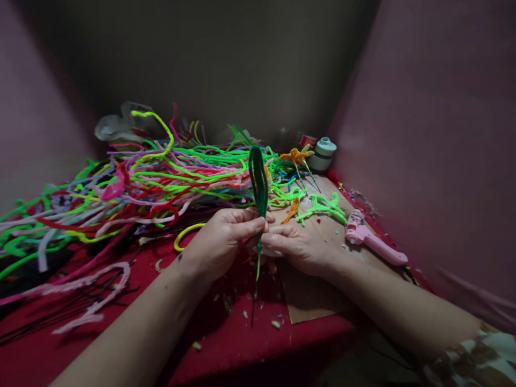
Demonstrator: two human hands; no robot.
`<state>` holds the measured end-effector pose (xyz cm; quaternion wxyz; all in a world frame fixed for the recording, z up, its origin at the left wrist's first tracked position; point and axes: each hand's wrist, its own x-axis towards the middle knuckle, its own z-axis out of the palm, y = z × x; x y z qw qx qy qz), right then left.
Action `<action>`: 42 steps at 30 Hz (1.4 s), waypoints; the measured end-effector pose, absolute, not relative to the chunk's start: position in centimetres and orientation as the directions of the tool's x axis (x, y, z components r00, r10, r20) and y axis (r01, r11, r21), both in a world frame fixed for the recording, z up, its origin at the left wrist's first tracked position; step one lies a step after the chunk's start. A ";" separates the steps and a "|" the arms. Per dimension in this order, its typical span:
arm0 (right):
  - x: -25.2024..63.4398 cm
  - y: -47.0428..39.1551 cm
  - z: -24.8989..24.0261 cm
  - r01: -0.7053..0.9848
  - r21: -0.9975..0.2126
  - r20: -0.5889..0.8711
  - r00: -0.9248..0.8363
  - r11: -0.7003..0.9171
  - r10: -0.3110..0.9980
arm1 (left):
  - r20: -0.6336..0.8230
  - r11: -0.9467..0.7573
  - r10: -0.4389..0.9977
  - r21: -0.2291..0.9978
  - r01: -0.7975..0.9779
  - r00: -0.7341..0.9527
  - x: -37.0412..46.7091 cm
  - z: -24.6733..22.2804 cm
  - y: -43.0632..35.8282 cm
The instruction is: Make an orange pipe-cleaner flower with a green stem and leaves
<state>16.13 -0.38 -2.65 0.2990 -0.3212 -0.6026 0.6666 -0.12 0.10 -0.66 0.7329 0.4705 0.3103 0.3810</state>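
A dark green looped pipe-cleaner piece [258,180] stands upright over the table, with a thin stem running down below the fingers. My left hand [231,234] pinches its base between thumb and fingers. Just right of it, my right hand [296,244] has thumb and fingers closed on the same piece, slightly lower, at the stem. The two hands touch or nearly touch. Some fingertips are hidden behind the piece.
Many coloured pipe cleaners [189,177] are heaped at the left and back. On the right lie cardboard [310,290], bright green pieces [322,207], a pink glue gun [374,242], orange flowers [296,156] and a pale jar [323,153]. The cloth [237,349] is red.
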 end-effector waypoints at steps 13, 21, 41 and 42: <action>16.3 -0.2 -3.7 -0.194 -0.963 -0.013 -0.663 -0.188 0.748 | -0.125 0.343 0.819 0.890 -0.302 0.560 0.0 -0.4 -0.2; 16.4 -0.2 -3.5 -0.210 -0.957 -0.002 -0.679 -0.198 0.734 | -0.137 0.356 0.826 0.879 -0.316 0.547 0.2 0.0 -0.6; 16.3 -1.1 -1.2 0.214 -0.958 0.089 -0.416 0.193 0.905 | -0.102 0.150 0.929 0.983 -0.110 0.355 0.3 -0.9 -0.3; 16.2 -1.3 -0.8 0.240 -0.944 0.111 -0.420 0.228 0.901 | -0.105 0.149 0.931 0.984 -0.099 0.351 0.3 -0.9 -0.3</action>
